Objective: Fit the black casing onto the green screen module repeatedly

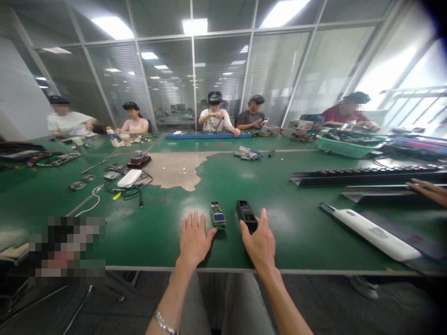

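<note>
My left hand [195, 238] lies flat on the green table, fingers stretched forward and thumb out to the right. Just beyond that thumb lies a small green circuit board [218, 216] with a little blue-grey screen, apart from or barely touching the thumb tip; I cannot tell which. To its right a black plastic casing [246, 214] with rectangular openings rests on the table. My right hand [259, 238] is around the casing's near end, thumb on the left and fingers on the right, spread apart. Whether the fingers press on the casing is hard to see.
A white device with a cable [131, 178] lies at left among loose parts. At right are a long white power strip-like bar [377, 232], dark metal channels [363, 177] and a green basket [349, 146]. Another person's hand [429, 191] reaches in there. Several people sit across the table.
</note>
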A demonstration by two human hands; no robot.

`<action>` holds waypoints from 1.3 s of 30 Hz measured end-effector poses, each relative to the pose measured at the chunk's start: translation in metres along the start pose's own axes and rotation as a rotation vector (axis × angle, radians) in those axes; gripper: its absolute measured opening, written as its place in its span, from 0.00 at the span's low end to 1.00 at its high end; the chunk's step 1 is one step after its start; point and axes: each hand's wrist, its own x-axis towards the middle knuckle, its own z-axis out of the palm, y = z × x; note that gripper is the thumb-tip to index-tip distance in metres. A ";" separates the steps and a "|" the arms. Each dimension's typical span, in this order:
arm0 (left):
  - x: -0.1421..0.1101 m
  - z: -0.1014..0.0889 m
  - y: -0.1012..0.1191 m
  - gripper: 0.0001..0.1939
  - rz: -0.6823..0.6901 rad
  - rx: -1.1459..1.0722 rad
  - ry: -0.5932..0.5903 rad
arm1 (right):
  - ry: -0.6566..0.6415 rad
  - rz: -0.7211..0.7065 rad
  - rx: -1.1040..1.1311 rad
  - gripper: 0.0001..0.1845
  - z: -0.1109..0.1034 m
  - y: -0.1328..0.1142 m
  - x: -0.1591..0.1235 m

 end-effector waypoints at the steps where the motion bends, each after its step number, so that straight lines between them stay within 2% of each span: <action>1: 0.000 0.000 0.000 0.36 -0.001 0.001 0.002 | -0.003 0.005 -0.012 0.45 0.000 -0.001 0.000; 14: -0.001 0.000 0.001 0.32 0.003 0.018 0.022 | 0.043 -0.061 -0.027 0.47 0.003 0.001 -0.003; 22: 0.000 0.001 0.001 0.32 0.010 0.016 0.033 | 0.024 -0.030 0.008 0.44 -0.001 -0.003 -0.001; 26: -0.001 0.001 0.000 0.30 0.007 0.009 0.030 | 0.054 -0.023 0.155 0.45 -0.005 -0.021 -0.001; 30: -0.001 0.001 0.000 0.29 -0.003 -0.002 0.026 | 0.040 -0.078 0.266 0.44 -0.004 -0.049 -0.005; 34: -0.001 0.001 -0.001 0.28 -0.014 -0.002 0.033 | 0.008 -0.147 0.210 0.43 0.005 -0.070 -0.011; 39: -0.002 0.000 0.000 0.29 -0.023 0.003 0.040 | -0.019 -0.175 0.104 0.41 0.010 -0.083 -0.014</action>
